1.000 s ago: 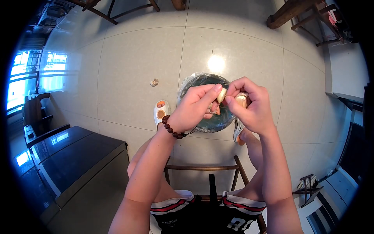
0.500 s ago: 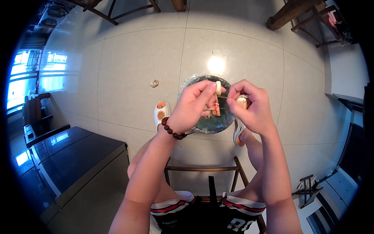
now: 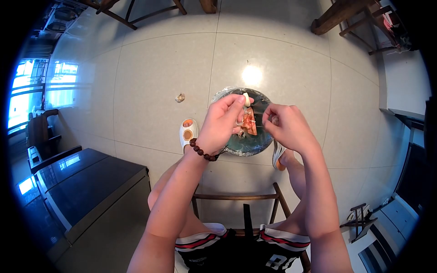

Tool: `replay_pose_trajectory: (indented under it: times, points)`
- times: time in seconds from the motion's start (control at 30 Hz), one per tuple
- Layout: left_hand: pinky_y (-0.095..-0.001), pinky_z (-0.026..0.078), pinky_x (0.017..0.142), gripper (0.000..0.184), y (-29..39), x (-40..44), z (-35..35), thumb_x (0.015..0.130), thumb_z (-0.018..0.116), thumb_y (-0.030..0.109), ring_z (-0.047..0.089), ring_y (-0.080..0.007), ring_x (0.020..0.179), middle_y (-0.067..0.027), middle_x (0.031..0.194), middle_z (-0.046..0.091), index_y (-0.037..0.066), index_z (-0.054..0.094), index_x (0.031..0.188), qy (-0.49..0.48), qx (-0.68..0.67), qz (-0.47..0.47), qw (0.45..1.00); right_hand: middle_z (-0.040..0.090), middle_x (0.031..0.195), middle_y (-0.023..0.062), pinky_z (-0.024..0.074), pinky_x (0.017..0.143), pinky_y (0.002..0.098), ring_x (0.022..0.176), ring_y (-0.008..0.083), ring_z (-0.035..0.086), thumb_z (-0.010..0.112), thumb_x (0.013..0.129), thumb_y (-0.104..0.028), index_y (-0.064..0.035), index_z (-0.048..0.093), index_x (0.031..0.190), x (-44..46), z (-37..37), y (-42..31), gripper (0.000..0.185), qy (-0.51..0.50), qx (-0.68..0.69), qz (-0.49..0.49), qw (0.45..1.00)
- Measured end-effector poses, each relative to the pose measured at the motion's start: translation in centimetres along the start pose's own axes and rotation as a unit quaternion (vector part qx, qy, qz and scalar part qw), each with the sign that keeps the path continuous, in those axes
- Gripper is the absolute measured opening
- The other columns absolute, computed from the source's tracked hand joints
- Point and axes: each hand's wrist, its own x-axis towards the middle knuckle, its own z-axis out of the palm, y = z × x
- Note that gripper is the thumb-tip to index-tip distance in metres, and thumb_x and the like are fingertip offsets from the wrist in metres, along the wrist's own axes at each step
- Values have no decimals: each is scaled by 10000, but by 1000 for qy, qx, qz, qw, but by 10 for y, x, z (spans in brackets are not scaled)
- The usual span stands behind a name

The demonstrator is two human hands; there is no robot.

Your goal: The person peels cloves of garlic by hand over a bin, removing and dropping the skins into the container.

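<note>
Between the thumb and fingertips of my left hand (image 3: pixel 222 119) is a pale peeled garlic clove (image 3: pixel 247 99), held above the bin. My right hand (image 3: pixel 287 126) is turned knuckles up with its fingers curled. It closes on garlic (image 3: pixel 275 120) that is now almost wholly hidden by the fingers. Beneath both hands stands a round bin (image 3: pixel 261 148) lined with a clear plastic bag. Reddish-orange scraps (image 3: pixel 250 123) and bits of skin lie in the bin, partly covered by my left fingers.
A small piece of garlic (image 3: pixel 180 98) lies on the tiled floor (image 3: pixel 159 68) left of the bin. My slippered feet flank the bin. A dark-topped cabinet (image 3: pixel 95 182) stands at left. Wooden furniture legs (image 3: pixel 334 18) rise at the far side.
My left hand has brought the clove slightly left and down. My right hand has turned over and moved a little down, so the garlic in it is mostly covered. More of the scraps shows.
</note>
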Motion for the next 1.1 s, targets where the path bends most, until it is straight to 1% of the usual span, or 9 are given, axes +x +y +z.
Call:
replay_pose_trajectory:
  times: [0.1, 0.17, 0.27, 0.33, 0.4, 0.83, 0.9, 1.03, 1.1]
  points:
    - [-183, 285, 511, 332, -1, 1, -1, 1093, 476, 261, 343, -12, 628, 55, 738, 429, -5, 631, 1219, 4, 0, -1, 1000, 639, 657, 88, 443, 547, 316, 566, 124, 552, 699, 838, -86, 11, 685, 880, 0, -2, -4, 107, -1, -23, 24, 999]
    - [-184, 285, 510, 320, 0, -1, 2, 1095, 471, 259, 342, -12, 627, 53, 739, 432, 1, 632, 1196, 2, -11, -4, 1000, 663, 722, 56, 434, 569, 276, 637, 85, 559, 736, 847, -74, -7, 726, 944, 3, 4, -7, 119, 130, 147, -67, 978]
    - [-188, 284, 508, 299, -3, -2, 5, 1100, 458, 254, 335, -14, 620, 47, 745, 445, 11, 627, 1144, -9, -41, -5, 999, 704, 746, 89, 490, 602, 263, 625, 131, 623, 779, 802, -60, -16, 746, 998, -2, -4, -27, 203, 128, 222, -79, 964]
    - [-190, 283, 506, 292, -9, -1, 2, 1103, 448, 250, 329, -17, 612, 43, 749, 456, 16, 622, 1117, -20, -60, -4, 998, 704, 752, 81, 489, 601, 262, 639, 128, 625, 786, 797, -51, -15, 752, 990, 0, 1, -25, 199, 148, 206, -111, 961]
    - [-181, 327, 523, 298, -14, 1, 0, 1099, 453, 280, 424, -6, 649, 45, 795, 521, 44, 632, 1072, -133, -140, 24, 981, 704, 758, 73, 488, 599, 262, 653, 124, 628, 793, 792, -41, -15, 758, 983, 0, 3, -24, 196, 168, 190, -143, 957]
    - [-203, 265, 490, 275, -8, -5, 7, 1088, 500, 255, 320, -7, 546, 66, 684, 471, 13, 626, 1051, -110, -140, 28, 984, 645, 684, 23, 361, 503, 234, 577, 70, 526, 801, 790, -29, -36, 789, 918, -2, -2, -26, 128, 189, 157, -161, 956]
    - [-192, 256, 484, 262, -7, -6, 8, 1103, 454, 217, 266, -8, 535, 70, 697, 427, 11, 613, 1136, -99, -120, 39, 987, 644, 685, 19, 354, 499, 231, 574, 66, 519, 800, 789, -27, -36, 788, 910, -2, -1, -26, 122, 196, 159, -165, 953]
    - [-190, 257, 485, 262, -4, -7, 7, 1101, 459, 210, 267, -8, 538, 72, 699, 426, 9, 615, 1159, -104, -130, 38, 985, 661, 706, 28, 375, 509, 228, 596, 69, 553, 797, 782, -12, -30, 767, 866, -1, 1, -25, 91, 209, 164, -179, 947]
    - [-183, 298, 501, 299, -3, -7, 6, 1087, 502, 246, 372, 1, 588, 55, 749, 526, 5, 641, 1196, -100, -125, 33, 987, 667, 714, 33, 386, 514, 228, 606, 71, 567, 796, 779, -6, -26, 758, 854, 0, 1, -24, 86, 214, 166, -193, 943]
